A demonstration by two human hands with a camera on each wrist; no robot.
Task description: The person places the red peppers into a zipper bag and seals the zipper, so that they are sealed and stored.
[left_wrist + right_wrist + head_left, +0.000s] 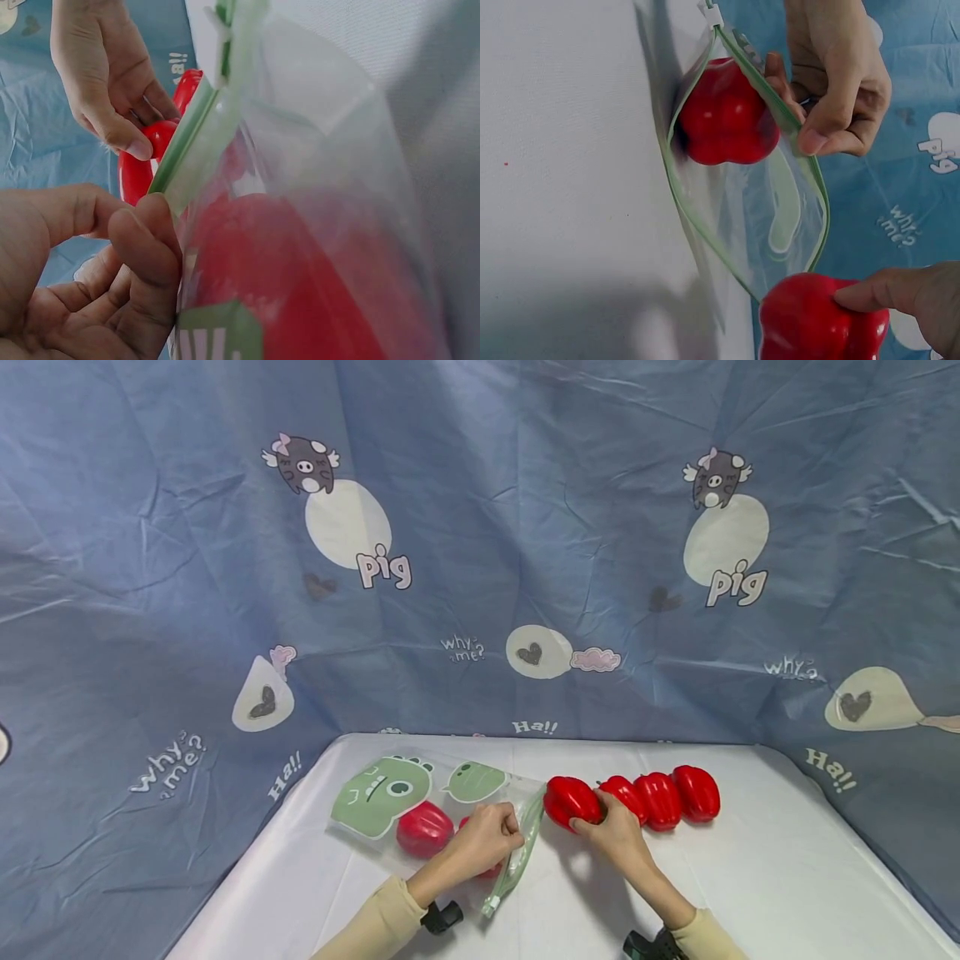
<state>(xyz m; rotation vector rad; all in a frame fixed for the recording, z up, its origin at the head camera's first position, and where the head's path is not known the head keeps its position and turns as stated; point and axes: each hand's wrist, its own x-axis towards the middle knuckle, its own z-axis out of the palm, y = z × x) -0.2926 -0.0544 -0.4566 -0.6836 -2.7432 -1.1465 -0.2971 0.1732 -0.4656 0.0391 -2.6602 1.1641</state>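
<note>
A clear zip bag (382, 797) with green cartoon prints lies on the left of the white table, with red bell peppers (425, 830) inside. My left hand (483, 837) pinches its green-edged rim (821, 202) between thumb and fingers. In the right wrist view the mouth gapes wide, showing one pepper (727, 112) within near the white slider (714, 15). My right hand (618, 835) grips another red bell pepper (568, 802), thumb on its near side, right at the bag's opening. Part of the bag's contents is hidden behind my left hand.
Three more red bell peppers (660, 802) stand in a row on the table just right of my right hand. Behind the white table (765, 860) hangs a blue printed cloth (480, 543). Dark straps circle both wrists.
</note>
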